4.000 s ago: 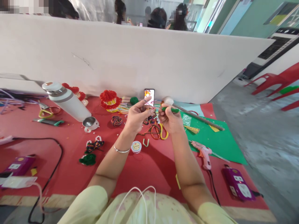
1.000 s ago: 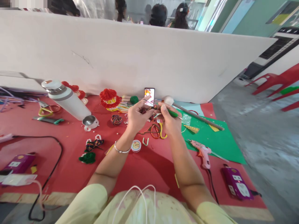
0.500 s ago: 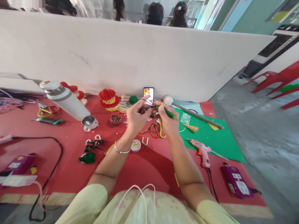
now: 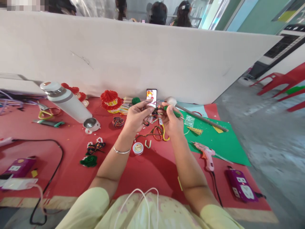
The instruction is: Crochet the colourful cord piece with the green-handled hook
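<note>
My right hand (image 4: 173,122) is closed round the green handle of a crochet hook (image 4: 176,113), held slantwise. Just left of it, my left hand (image 4: 136,117) pinches dark multicoloured yarn between thumb and fingers; the small piece at the fingertips is partly hidden. A ball of the same dark yarn (image 4: 118,122) rests left of my left hand. Behind both hands a lit phone (image 4: 151,94) leans against the white board. Below them lie red-handled scissors (image 4: 157,133), a yellow-handled tool (image 4: 165,135), a white spool (image 4: 138,148) and a bent pale piece (image 4: 148,144).
A white bottle (image 4: 69,103), steel cup (image 4: 91,125) and red yarn flower (image 4: 111,101) stand at left. Nearer lie a dark beaded bow (image 4: 95,147) and green yarn (image 4: 89,161). To the right are a stick (image 4: 202,117), pink glue gun (image 4: 206,154) and purple power box (image 4: 241,184).
My left hand has shifted slightly left and towards me, and its fingers have drawn together. My right hand has turned a little, with the crochet hook still in it.
</note>
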Demonstrator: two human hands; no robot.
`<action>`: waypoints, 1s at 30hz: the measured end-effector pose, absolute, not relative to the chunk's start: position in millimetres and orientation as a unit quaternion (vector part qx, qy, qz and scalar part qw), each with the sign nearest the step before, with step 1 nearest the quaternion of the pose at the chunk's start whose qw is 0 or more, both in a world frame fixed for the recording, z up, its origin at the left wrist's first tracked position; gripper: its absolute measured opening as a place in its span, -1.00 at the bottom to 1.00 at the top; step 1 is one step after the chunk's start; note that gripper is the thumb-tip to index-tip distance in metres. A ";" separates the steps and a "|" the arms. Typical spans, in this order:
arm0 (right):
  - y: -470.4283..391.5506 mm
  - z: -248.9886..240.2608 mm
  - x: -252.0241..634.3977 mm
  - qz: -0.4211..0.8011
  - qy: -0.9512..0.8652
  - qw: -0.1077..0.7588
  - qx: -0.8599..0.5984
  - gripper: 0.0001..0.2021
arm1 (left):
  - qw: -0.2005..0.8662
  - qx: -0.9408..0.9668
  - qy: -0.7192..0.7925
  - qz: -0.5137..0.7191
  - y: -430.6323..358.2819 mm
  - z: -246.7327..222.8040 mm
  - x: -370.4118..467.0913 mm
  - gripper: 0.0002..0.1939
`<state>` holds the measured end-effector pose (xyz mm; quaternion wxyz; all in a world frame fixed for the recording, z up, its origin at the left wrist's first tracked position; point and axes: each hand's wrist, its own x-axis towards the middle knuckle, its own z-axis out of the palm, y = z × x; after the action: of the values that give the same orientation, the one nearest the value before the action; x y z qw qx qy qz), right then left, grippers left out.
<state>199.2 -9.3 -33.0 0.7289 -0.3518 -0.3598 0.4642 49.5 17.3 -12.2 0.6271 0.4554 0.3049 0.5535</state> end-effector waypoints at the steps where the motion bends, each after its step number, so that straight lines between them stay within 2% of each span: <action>1: -8.2 -33.4 200.7 0.478 -0.359 0.727 -0.338 -0.67 | 0.640 0.456 0.299 0.541 18.3 -11.7 47.2 -0.56; 6: -3.2 -36.5 206.0 0.524 -0.360 0.705 -0.313 -0.58 | 0.671 0.460 0.277 0.511 22.3 -10.5 41.7 -0.48; 11: -2.5 -40.4 208.3 0.523 -0.393 0.678 -0.334 -0.50 | 0.680 0.457 0.275 0.503 22.8 -9.2 38.4 -0.51; 20: -7.8 -38.2 236.8 0.578 -0.476 0.586 -0.310 -0.52 | 0.671 0.520 0.280 0.448 22.5 -5.8 27.0 -0.50; 25: -14.2 -28.0 240.7 0.558 -0.494 0.580 -0.330 -0.52 | 0.657 0.537 0.294 0.441 21.3 -6.3 27.7 -0.46; 30: -19.8 -19.9 243.4 0.553 -0.496 0.581 -0.333 -0.64 | 0.640 0.550 0.295 0.448 21.2 -9.0 29.5 -0.45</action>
<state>243.4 -19.8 -19.9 0.5806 -0.3327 -0.4962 0.5532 29.5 21.2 -9.0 0.6398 0.5499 0.2953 0.4485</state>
